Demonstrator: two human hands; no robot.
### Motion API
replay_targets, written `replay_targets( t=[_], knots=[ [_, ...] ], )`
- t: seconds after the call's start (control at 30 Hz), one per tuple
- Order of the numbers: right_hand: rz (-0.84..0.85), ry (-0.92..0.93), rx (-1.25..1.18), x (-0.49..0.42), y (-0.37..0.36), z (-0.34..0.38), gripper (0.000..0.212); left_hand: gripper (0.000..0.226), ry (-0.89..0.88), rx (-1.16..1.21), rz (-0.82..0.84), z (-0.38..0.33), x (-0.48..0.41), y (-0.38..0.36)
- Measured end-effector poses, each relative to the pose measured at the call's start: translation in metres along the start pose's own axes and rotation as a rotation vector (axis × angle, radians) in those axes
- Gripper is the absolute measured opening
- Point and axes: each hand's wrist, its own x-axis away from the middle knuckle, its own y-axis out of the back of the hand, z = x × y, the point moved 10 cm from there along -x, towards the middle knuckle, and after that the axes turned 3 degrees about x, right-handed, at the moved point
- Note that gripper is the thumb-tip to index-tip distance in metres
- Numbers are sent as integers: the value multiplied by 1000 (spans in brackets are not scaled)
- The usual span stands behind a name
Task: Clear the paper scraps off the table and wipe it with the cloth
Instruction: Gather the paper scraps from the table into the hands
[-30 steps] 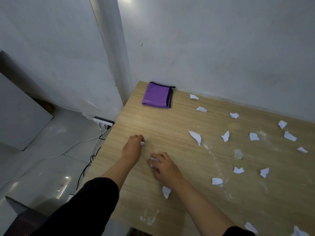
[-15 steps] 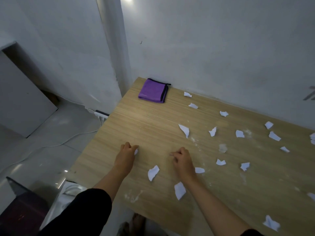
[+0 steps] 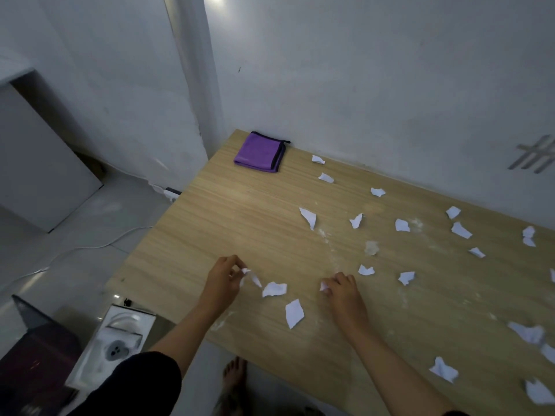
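Several white paper scraps lie scattered over the wooden table. My left hand pinches a paper scrap near the table's front left. My right hand holds a small scrap in curled fingers. Two loose scraps lie between and in front of my hands, one next to the left hand and one nearer the front edge. A folded purple cloth sits at the far left corner, well beyond both hands.
White dust smears mark the table's middle. More scraps lie at the front right. A white wall runs behind the table. On the floor at left are a white box, a dark box and a cable. A bare foot shows below the front edge.
My view has shifted back and right. My left hand has picked up another scrap. My right hand has moved right and closed on a small scrap.
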Motion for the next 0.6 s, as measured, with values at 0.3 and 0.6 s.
replay_targets(
  t=[0.3,0.6],
  knots=[
    [-34,-146,-323,21,-5,7,19,13,-8,-58,258,-20,30,-65],
    [-33,-29,-333,38,-6,17,42,62,39,16,259,-57,44,-100]
  ],
)
